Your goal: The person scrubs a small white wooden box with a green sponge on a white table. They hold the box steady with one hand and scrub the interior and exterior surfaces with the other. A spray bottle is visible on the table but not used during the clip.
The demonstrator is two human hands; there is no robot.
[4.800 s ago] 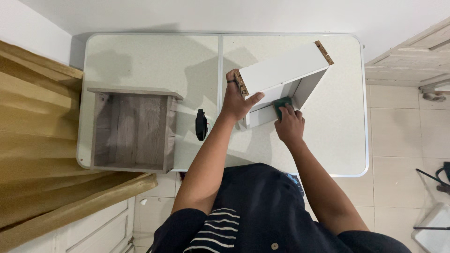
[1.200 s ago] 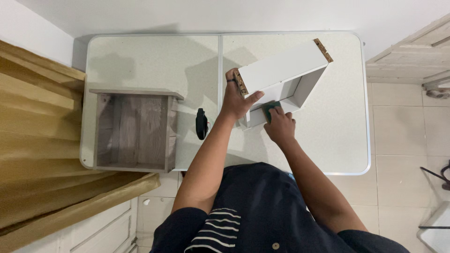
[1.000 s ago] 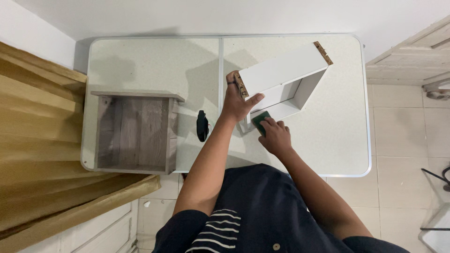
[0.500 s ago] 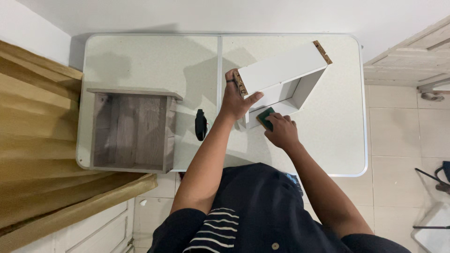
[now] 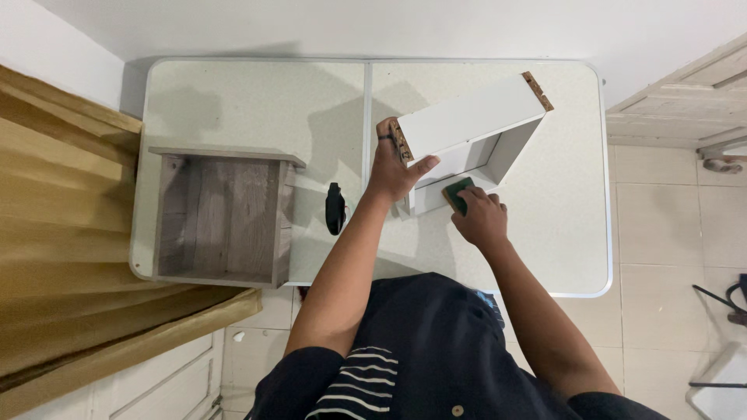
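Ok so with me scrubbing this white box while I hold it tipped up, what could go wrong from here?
1. The white box is propped only by your left hand at one raw corner; a hard push from the green pad under your right hand might slide or topple it.
2. The exposed chipboard edge under your grip could shed splinters.
3. The small black object lies near your left forearm and could get knocked.
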